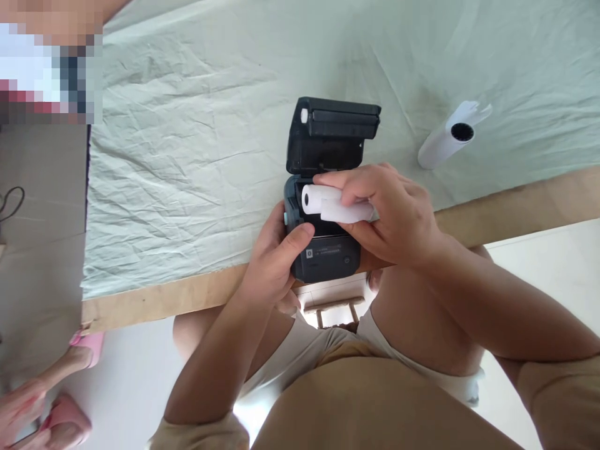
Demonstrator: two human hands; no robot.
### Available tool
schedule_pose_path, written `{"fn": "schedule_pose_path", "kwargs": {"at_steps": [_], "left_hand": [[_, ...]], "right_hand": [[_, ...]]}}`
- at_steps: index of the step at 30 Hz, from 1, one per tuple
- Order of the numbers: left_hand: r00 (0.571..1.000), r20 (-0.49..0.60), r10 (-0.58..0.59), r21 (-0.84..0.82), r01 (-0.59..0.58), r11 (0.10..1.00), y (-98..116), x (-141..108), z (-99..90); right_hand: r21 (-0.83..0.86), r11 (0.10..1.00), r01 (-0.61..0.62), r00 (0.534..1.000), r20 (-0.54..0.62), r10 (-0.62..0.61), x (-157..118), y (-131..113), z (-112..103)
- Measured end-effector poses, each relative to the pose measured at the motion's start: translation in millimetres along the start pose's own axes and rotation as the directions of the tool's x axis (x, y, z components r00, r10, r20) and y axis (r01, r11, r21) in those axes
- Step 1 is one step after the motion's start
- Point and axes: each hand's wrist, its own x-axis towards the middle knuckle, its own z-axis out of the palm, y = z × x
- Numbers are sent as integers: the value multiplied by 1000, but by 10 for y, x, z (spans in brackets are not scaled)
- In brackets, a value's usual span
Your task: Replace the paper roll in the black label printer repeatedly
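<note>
A small dark portable printer (pixel 323 257) sits at the table's front edge, its lid (pixel 334 139) swung up and away from me. My left hand (pixel 276 253) grips the printer's left side, with the thumb over the rim of the paper bay. Between the fingers of my right hand (pixel 396 212) is a white paper roll (pixel 323 203), held tilted at the open bay, with a dark hollow core facing left. Whether the roll touches the bay's floor is hidden. Part of the loose paper end lies under my right fingers.
A second white roll (pixel 443 147) with a dark core and a torn paper end stands to the right on the pale green cloth (pixel 197 137). A wooden edge (pixel 173 303) runs along the table's front. Another person's feet in pink slippers (pixel 68 415) are at lower left.
</note>
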Motion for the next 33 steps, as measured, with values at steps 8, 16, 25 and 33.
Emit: {"fn": "schedule_pose_path", "kwargs": {"at_steps": [8,16,25,33], "left_hand": [[999,15,-43,-28,43,999,33,-16,5],[1000,3,7,-47,-7,999,11,-9,-27],[999,-33,15,45,-14,999,-19,9,-53],[1000,-8,3,87,-2,996,4,-15,-79]], "right_hand": [[-122,993,4,1000,14,-2,19,36,-2],[5,983,185,983,-2,-185,-90,-71,-18],[-19,978,210,960,-183,-210,-144,-25,-9],[46,988,-148,983,-105,152,-141,140,-146]]}}
